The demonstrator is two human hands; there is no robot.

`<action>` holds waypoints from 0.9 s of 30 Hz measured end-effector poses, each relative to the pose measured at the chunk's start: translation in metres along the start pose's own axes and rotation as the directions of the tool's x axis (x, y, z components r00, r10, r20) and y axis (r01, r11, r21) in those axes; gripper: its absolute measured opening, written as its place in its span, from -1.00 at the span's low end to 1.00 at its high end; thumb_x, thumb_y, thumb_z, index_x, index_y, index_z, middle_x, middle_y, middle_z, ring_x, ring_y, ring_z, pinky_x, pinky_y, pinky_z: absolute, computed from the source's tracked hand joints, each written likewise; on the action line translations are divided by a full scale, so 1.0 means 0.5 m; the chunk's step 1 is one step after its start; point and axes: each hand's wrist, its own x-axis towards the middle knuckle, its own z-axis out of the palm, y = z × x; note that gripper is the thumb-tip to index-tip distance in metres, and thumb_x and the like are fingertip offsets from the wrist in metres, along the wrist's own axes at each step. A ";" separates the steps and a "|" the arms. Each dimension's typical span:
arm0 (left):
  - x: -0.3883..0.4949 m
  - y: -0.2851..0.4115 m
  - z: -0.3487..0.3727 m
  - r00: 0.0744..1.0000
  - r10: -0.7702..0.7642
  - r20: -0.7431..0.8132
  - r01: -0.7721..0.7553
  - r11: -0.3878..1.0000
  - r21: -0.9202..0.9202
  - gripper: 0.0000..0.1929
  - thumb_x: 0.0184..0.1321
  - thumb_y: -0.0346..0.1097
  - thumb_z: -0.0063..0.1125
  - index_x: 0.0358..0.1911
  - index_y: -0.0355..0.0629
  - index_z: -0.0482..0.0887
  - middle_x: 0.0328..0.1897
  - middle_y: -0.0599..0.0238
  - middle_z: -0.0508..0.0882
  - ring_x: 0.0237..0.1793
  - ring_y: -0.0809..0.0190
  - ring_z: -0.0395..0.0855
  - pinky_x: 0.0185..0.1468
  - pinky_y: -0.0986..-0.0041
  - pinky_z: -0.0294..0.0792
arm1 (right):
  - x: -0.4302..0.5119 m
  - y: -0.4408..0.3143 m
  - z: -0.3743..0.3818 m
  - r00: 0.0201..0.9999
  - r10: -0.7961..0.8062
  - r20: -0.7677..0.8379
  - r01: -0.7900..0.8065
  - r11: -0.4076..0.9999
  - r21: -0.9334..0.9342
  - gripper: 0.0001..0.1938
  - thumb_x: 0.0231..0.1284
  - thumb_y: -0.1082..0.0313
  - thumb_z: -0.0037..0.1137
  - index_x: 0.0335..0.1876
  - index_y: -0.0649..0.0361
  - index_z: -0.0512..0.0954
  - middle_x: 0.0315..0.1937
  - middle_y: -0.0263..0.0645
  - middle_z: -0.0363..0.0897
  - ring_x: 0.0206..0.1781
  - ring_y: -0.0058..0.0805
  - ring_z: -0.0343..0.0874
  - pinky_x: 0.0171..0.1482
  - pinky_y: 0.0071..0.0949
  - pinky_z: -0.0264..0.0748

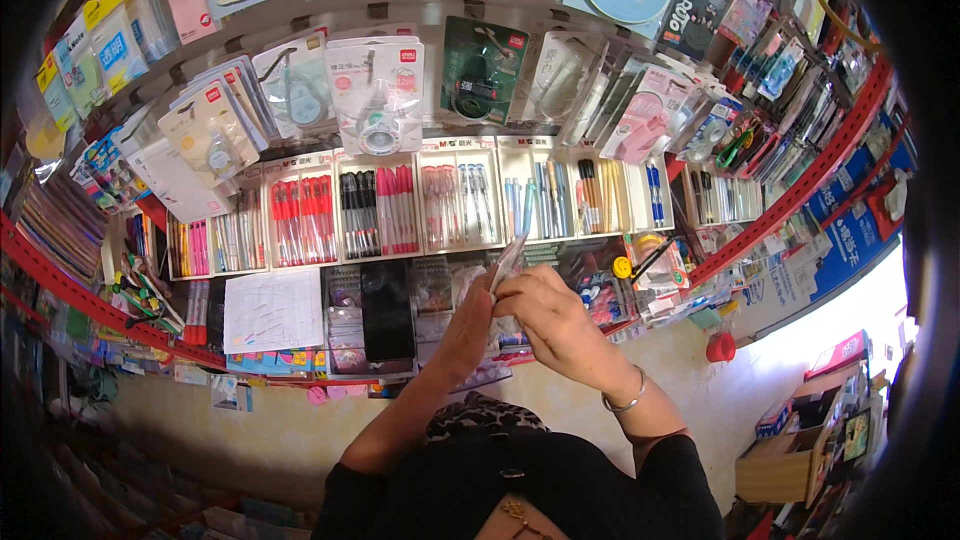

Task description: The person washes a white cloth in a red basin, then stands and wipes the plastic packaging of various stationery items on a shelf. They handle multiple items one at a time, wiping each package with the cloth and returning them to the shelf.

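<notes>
My left hand (466, 326) lies along one side of a thin, clear plastic packet (511, 259), which is seen nearly edge-on. The fingers of my right hand (555, 319) pinch it from the other side. What the packet contains cannot be made out. Both hands are in front of a row of white pen trays (459, 244). Light blue pens (529, 202) stand in the compartment just beyond the packet's tip. A black smartphone (388, 311) lies to the left of my left hand, beside a sheet of paper (273, 311) with marks on it.
Carded correction tapes (379, 101) hang above the trays. Red-capped pens (303, 214) and black gel pens (358, 214) fill compartments at left. A yellow smiley disc (622, 267) is on the right. A red perforated metal rail (795, 180) curves along the right side. Behind stands a wooden drawer unit (776, 474).
</notes>
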 end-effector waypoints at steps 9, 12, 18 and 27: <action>0.004 0.008 -0.015 0.998 -0.056 0.035 0.061 0.985 -0.160 -0.37 0.56 0.07 -0.60 0.41 -0.30 0.22 0.29 0.12 0.46 0.31 0.24 0.37 0.39 0.41 0.16 | 0.000 0.002 -0.003 0.991 -0.129 -0.023 0.126 0.985 -0.117 -0.70 -0.07 0.62 0.16 -0.13 0.30 0.59 -0.04 -0.16 0.57 -0.01 -0.16 0.53 0.01 -0.28 0.50; -0.003 0.013 -0.006 0.989 -0.146 -0.017 0.145 0.989 -0.028 -0.36 0.55 0.09 -0.59 0.39 -0.31 0.24 0.28 0.11 0.46 0.29 0.26 0.39 0.37 0.45 0.20 | -0.007 0.020 -0.019 0.955 -0.275 0.108 0.296 0.881 -0.369 -0.66 -0.13 0.50 0.18 -0.11 0.31 0.59 -0.01 -0.17 0.55 0.01 -0.19 0.53 -0.02 -0.28 0.53; 0.011 0.023 -0.003 0.913 -0.261 0.315 0.405 0.680 -0.611 -0.13 0.34 0.47 -0.50 0.39 -0.18 0.24 0.29 0.00 0.50 0.22 0.10 0.55 0.22 0.23 0.47 | 0.020 0.072 -0.043 0.969 -0.236 -0.072 0.194 0.909 -0.368 -0.65 -0.13 0.54 0.19 -0.10 0.29 0.60 -0.06 -0.17 0.56 -0.05 -0.18 0.54 -0.04 -0.27 0.52; -0.009 0.072 0.019 0.994 0.042 0.099 -0.023 0.984 -0.179 -0.22 0.33 0.49 -0.50 0.31 0.02 0.32 0.08 0.28 0.59 0.05 0.24 0.67 -0.14 0.38 0.63 | 0.035 0.020 -0.020 0.993 -0.114 0.002 0.114 0.992 -0.058 -0.68 0.02 0.59 0.14 -0.04 0.30 0.62 -0.04 -0.14 0.53 0.03 -0.17 0.54 0.08 -0.27 0.52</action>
